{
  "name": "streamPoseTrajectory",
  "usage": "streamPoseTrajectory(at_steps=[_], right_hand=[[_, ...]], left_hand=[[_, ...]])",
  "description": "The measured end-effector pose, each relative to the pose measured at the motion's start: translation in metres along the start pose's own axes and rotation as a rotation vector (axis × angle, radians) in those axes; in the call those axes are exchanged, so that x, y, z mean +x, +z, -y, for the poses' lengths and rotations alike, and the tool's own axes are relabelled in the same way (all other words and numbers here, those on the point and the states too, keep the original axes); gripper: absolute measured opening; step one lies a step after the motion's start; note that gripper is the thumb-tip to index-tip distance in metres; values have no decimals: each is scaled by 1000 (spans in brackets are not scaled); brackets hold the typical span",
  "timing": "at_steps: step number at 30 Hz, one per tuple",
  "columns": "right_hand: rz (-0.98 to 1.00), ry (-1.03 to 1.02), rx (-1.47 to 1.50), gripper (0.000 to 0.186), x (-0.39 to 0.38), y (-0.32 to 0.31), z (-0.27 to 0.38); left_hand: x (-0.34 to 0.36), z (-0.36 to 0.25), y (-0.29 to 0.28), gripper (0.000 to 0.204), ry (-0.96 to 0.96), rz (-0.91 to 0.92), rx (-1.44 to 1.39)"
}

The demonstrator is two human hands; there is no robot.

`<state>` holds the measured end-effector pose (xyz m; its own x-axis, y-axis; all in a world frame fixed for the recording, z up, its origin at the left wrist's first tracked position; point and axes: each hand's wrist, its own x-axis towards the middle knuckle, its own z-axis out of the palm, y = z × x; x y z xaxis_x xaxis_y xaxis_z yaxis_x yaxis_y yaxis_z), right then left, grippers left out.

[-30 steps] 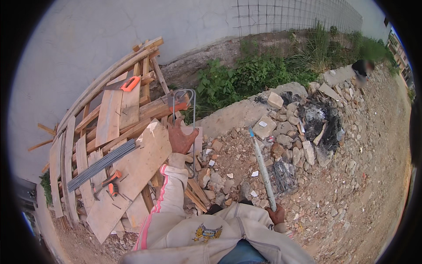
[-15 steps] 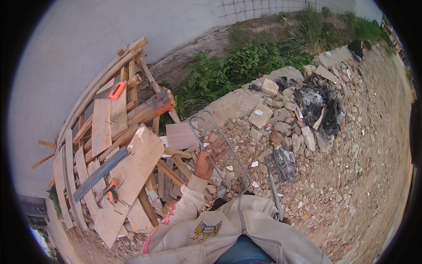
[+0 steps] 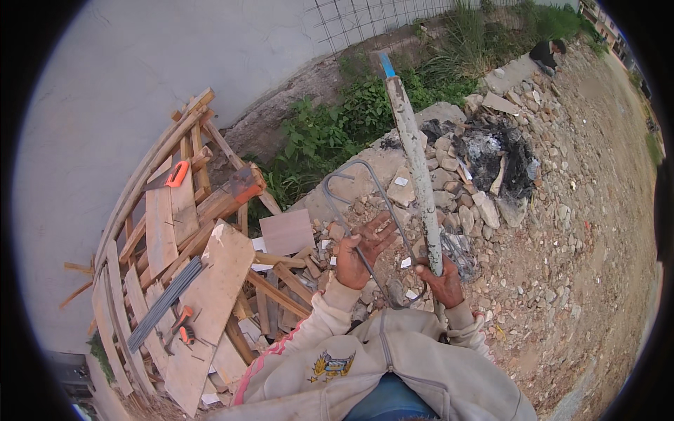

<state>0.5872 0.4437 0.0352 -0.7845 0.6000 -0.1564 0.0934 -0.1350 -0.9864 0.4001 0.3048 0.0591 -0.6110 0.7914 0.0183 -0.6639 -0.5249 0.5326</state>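
Bent rod — abv rubbly grnd — wall beyond.

Outdoor site, flat diffuse daylight, no hard shadows. Tall plain grey wall fills left and top, faint cracks in the finish, rough darker footing along its base. Wire mesh stands against it at top centre. Green weeds grow along the footing, then a low concrete strip. Ground is brown dirt with scattered rubble. Blackened ash patch near the strip. Buildings at far upper right, fisheye-bent.
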Motion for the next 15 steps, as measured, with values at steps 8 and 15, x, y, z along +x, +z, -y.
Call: streamPoseTrajectory(at_steps=[8, 15], right_hand=[[152, -2, -155, 17, 22, 37, 43], [304, 49, -206, 17, 11, 36, 66]], left_hand=[[-21, -93, 35, 84, 173, -154, 333], [-4, -159, 2, 67, 25, -148, 412]])
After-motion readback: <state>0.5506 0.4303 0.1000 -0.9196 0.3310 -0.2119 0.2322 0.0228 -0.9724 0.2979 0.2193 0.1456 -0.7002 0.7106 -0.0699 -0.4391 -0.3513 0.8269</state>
